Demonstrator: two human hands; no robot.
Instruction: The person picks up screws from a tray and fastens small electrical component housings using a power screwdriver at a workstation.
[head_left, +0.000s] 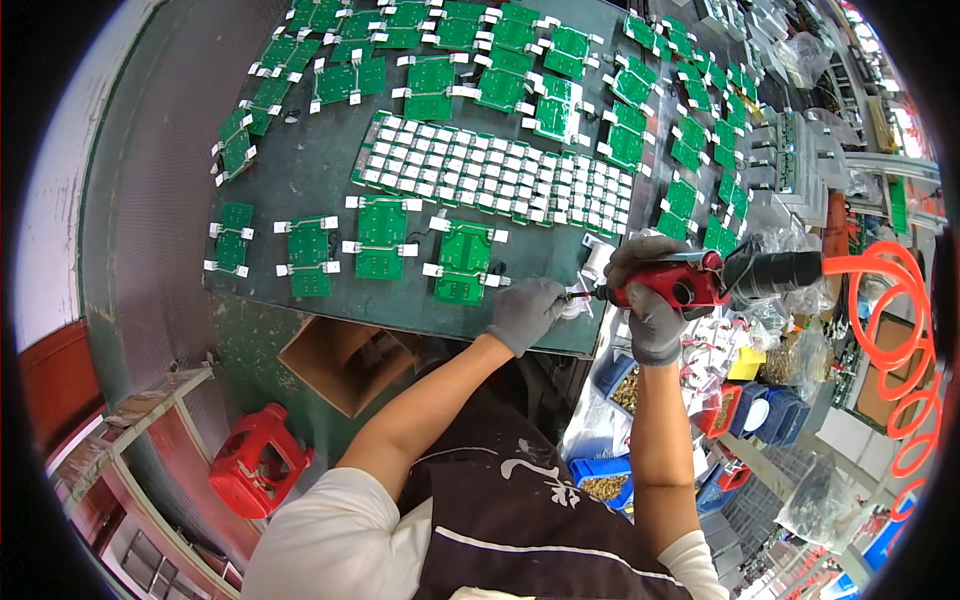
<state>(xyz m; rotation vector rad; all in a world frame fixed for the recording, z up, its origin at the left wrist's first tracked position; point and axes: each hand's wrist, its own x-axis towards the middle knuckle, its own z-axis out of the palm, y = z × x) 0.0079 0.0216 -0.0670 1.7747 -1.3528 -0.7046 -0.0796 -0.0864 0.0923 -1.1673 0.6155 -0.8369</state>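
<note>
Our right hand (655, 325) grips the red power tool (705, 284); left hand (525, 312) near its bit (599, 293), can't tell its hold; we'd keep alignment straight.

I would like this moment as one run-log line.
right hand: holding red power driver | left hand: beside driver tip | orange coiled hose: at driver's rear | green circuit boards: on table

R grip (656, 325) holds red driver (706, 285), L grip (527, 310) nr tip; grn PCBs (380, 238) on tbl (315, 190).
</note>
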